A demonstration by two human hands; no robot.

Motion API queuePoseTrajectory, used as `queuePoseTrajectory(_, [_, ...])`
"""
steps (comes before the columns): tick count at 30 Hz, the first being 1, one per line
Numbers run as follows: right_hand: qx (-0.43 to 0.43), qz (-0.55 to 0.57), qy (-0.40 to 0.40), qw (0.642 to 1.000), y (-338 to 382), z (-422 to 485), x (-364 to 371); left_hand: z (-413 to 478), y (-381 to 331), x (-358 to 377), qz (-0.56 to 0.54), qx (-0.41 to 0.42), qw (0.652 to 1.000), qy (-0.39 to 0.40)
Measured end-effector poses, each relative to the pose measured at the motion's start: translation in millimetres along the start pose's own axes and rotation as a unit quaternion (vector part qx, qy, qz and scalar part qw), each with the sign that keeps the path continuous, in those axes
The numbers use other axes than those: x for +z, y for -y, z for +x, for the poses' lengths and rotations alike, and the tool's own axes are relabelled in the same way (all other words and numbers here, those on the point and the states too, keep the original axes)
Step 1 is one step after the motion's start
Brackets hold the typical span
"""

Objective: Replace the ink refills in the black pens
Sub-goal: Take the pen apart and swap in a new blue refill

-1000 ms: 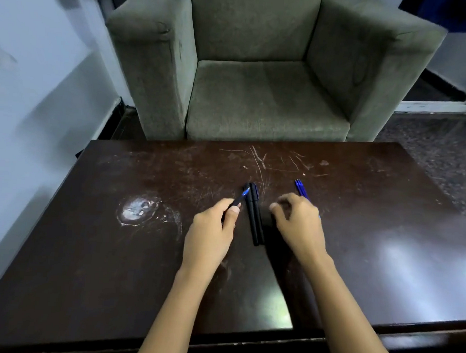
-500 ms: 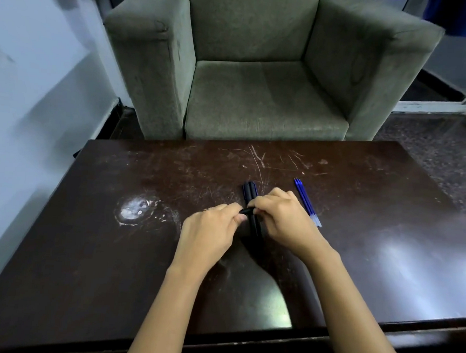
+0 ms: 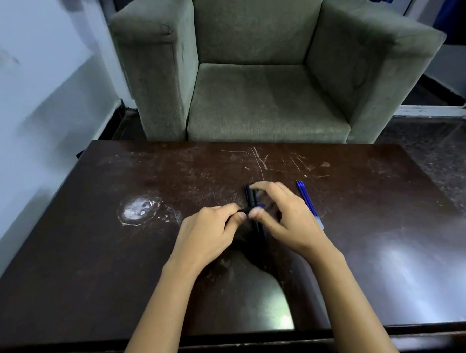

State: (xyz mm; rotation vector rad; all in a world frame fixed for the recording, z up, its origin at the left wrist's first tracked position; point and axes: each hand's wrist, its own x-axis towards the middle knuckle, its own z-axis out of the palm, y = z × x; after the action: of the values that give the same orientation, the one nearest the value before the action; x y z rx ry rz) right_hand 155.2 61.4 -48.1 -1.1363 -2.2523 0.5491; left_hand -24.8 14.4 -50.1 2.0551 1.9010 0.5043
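Two black pens [image 3: 253, 198] lie side by side at the middle of the table [image 3: 114, 251]. Slightly nearer the table's front edge, the left hand [image 3: 210, 230] pinches a third pen [image 3: 245, 211] between thumb and curled fingers. The right hand [image 3: 287, 219] arches over the pair, its thumb tip meeting that pen; I cannot tell whether it grips. Blue refills [image 3: 307, 202] lie toward the table's right side.

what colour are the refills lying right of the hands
Blue refills, pale at the near tips; head view.
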Motion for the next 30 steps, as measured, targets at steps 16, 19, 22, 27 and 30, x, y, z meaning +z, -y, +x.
queuePoseTrajectory(16, [0.105,0.157,0.030,0.982,-4.7,1.2,-1.0,2.2,-8.1,9.7,0.017,0.013,1.000,-0.014])
queuePoseTrajectory(19, [0.128,0.218,0.027,0.967,-6.8,0.4,-2.2,2.3,-9.3,9.1,0.018,0.012,1.000,-0.015])
queuePoseTrajectory(22, [0.146,0.211,0.002,0.967,-7.8,0.7,-0.1,1.3,-12.4,10.0,0.018,0.012,1.000,-0.013])
queuePoseTrajectory(27, [0.124,0.252,0.029,0.959,-9.8,-0.3,-3.3,2.4,-13.7,9.9,0.020,0.012,1.000,-0.017])
queuePoseTrajectory(30, [0.138,0.230,0.014,0.963,-6.2,-0.7,-5.4,2.0,-14.3,9.8,0.017,0.018,1.000,-0.012])
